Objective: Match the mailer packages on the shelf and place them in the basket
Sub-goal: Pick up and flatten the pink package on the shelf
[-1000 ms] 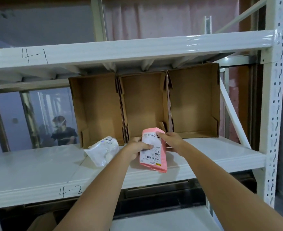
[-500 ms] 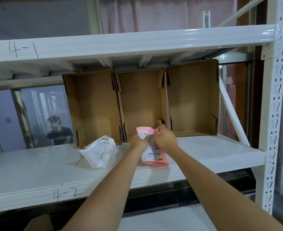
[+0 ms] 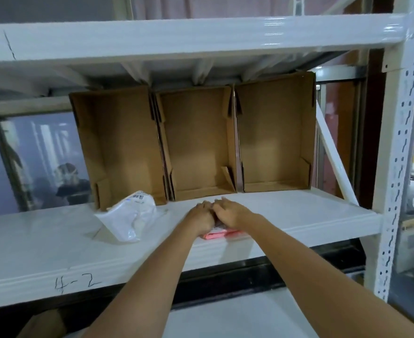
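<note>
A pink mailer (image 3: 221,234) lies flat near the front edge of the white shelf (image 3: 298,215) marked 4-2, mostly hidden under my hands. My left hand (image 3: 201,218) grips its left end with curled fingers. Beside it, touching, my right hand (image 3: 234,213) rests on top of the mailer with its fingers stretched forward. A white mailer (image 3: 128,217) with a barcode label lies crumpled on the shelf to the left, apart from my hands. No basket is in view.
Three brown cardboard bins (image 3: 196,142) stand side by side at the back of the shelf, with nothing visible inside. The upper shelf beam (image 3: 201,37) runs overhead. A white perforated upright (image 3: 396,167) and a diagonal brace (image 3: 332,152) bound the right side.
The pink mailer was held upright in both hands in front of the middle bin. It has come down and now lies flat on the shelf under my hands.
</note>
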A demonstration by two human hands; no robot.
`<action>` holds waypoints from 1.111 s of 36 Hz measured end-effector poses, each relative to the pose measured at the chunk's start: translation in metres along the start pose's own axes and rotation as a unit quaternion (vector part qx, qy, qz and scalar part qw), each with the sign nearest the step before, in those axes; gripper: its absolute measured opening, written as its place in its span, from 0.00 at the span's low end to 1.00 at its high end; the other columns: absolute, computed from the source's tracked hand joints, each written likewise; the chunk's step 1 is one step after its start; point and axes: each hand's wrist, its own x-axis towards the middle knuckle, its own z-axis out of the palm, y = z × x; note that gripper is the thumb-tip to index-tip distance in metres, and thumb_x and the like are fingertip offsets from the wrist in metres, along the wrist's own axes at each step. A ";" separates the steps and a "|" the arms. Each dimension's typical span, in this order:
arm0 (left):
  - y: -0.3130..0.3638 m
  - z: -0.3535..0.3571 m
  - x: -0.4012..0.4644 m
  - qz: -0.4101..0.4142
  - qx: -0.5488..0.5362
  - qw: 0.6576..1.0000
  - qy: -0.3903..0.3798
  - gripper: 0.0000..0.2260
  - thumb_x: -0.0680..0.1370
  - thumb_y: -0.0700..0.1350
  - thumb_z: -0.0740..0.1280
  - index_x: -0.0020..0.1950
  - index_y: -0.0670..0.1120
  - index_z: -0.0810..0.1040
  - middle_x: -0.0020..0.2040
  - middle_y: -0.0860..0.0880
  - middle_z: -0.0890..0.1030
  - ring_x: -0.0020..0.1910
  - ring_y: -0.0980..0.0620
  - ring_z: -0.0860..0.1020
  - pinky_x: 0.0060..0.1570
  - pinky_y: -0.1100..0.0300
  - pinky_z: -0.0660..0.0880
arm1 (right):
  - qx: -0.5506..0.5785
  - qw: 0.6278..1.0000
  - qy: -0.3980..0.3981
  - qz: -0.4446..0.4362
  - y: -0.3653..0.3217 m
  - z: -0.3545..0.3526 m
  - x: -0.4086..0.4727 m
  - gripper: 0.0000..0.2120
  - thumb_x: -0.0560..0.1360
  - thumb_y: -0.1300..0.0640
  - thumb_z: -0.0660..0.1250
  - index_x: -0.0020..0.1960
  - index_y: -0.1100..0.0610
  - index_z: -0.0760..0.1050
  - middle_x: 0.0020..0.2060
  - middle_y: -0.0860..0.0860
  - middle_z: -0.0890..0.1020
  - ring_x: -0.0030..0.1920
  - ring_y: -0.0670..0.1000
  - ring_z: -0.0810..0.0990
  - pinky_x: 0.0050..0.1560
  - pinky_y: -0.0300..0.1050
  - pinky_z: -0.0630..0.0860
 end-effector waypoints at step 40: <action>-0.003 0.004 -0.029 -0.063 0.069 0.996 0.006 0.26 0.82 0.46 0.55 0.79 0.45 0.50 0.79 0.45 0.54 0.77 0.46 0.56 0.75 0.50 0.55 | -0.200 0.972 0.088 0.088 -0.006 0.033 0.020 0.27 0.82 0.48 0.42 0.73 0.58 0.67 0.70 0.55 0.71 0.69 0.53 0.69 0.69 0.52 0.64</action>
